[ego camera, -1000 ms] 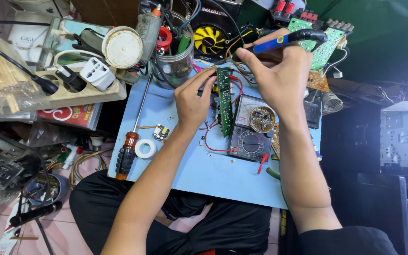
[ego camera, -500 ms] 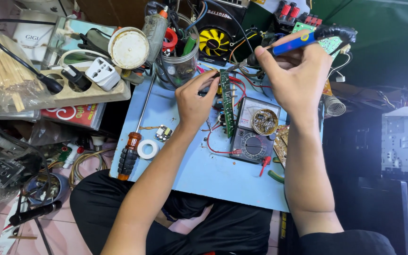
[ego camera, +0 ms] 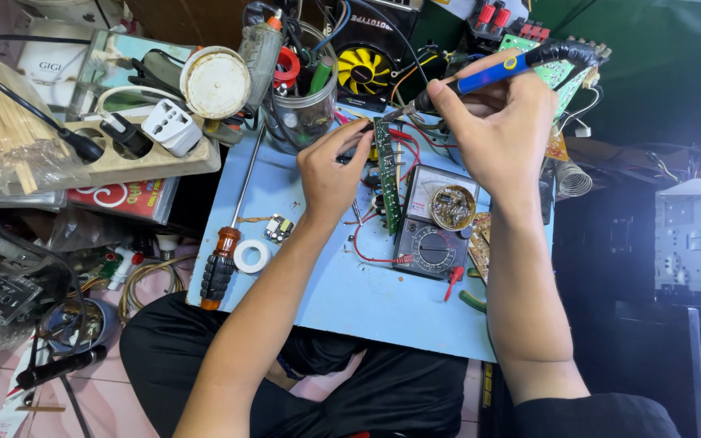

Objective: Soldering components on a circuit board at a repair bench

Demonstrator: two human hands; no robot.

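Green circuit board (ego camera: 388, 174), 1 only, stands on edge at centre frame, long axis running up-down. Our left hand (ego camera: 330, 174) pinches its upper end from the left and sits nearer; our right hand (ego camera: 492, 134), closed around 1 blue soldering iron (ego camera: 488, 75), angles its tip toward the board's top.

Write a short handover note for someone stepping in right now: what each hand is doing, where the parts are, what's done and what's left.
Left hand: holds the green circuit board on edge over the blue mat.
Right hand: grips the blue-handled soldering iron, tip at the board's top end.
Nearby: analogue multimeter right of the board, screwdriver and tape roll to the left.
Done: board held in place, iron at the board.
Left: whether any joint is finished cannot be seen.
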